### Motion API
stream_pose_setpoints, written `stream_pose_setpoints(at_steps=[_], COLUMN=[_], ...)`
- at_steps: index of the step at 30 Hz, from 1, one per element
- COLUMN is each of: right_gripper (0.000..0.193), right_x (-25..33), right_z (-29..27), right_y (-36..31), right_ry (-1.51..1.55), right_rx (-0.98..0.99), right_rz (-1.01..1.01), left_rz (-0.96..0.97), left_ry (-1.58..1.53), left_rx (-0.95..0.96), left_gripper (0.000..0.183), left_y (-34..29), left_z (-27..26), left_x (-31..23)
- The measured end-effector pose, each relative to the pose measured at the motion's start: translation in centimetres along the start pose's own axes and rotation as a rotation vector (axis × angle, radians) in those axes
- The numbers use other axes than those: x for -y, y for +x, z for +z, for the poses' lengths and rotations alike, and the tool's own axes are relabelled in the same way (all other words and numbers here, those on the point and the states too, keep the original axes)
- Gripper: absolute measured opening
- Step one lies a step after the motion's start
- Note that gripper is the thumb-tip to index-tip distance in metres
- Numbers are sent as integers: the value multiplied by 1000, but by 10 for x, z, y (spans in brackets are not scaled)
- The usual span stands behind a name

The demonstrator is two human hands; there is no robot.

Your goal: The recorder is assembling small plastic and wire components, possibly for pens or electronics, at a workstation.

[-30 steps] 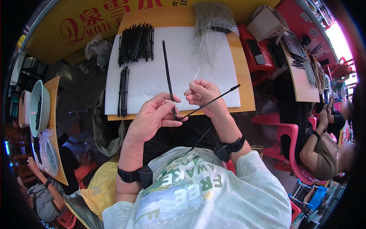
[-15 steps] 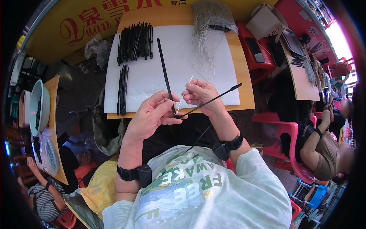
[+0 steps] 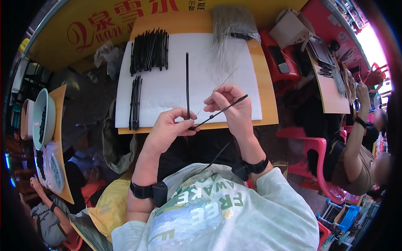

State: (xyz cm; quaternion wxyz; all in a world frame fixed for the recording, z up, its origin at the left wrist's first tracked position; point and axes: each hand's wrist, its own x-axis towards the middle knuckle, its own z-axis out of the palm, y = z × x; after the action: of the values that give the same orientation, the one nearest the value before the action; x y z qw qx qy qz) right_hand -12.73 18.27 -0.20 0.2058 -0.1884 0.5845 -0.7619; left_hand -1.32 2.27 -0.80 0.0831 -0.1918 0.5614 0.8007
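Near the front edge of the white board, my left hand pinches slim black rods where they meet. One black rod stands up from my fingers, pointing away from me. A second, knobbed black rod slants up to the right, across my right hand. My right hand pinches a thin, pale wire between thumb and fingers. The wire's lower end runs toward the rods at my left fingertips; whether it goes through them is hard to make out.
A thick row of black rods lies at the board's far left, with a smaller group nearer. Loose wires spill from a clear bag at the far right. A pink chair and seated people are to the right.
My right hand has moved slightly right, and the wire's free end now points up and right. The upright rod has swung from leaning left to nearly straight.
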Motion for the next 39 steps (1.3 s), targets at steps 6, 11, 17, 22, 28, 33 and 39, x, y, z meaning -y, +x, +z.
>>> stream_pose_setpoints(at_steps=[6, 11, 17, 22, 28, 33, 39], right_gripper=[30, 30, 12, 12, 12, 14, 8], right_x=[0, 16, -1, -9, -12, -16, -18], right_z=[-21, -18, -14, -15, -11, -5, 6], right_y=[2, -8, -4, -6, -7, -6, -6], right_ry=[-218, -119, 69, 101, 144, 147, -2], right_rx=[333, 423, 315, 322, 284, 265, 141], right_rz=[85, 326, 280, 241, 207, 196, 70], left_rz=[12, 24, 15, 7, 16, 22, 62], left_ry=[-46, -111, 19, 79, 52, 112, 191], left_rx=[-47, -31, 44, 31, 9, -11, -58], left_gripper=[11, 11, 12, 13, 13, 13, 16], left_y=[0, 0, -2, -3, -1, 1, 2], left_z=[-7, -10, -4, -2, -4, -3, 2], left_x=[4, 6, 1, -1, 0, -1, -4])
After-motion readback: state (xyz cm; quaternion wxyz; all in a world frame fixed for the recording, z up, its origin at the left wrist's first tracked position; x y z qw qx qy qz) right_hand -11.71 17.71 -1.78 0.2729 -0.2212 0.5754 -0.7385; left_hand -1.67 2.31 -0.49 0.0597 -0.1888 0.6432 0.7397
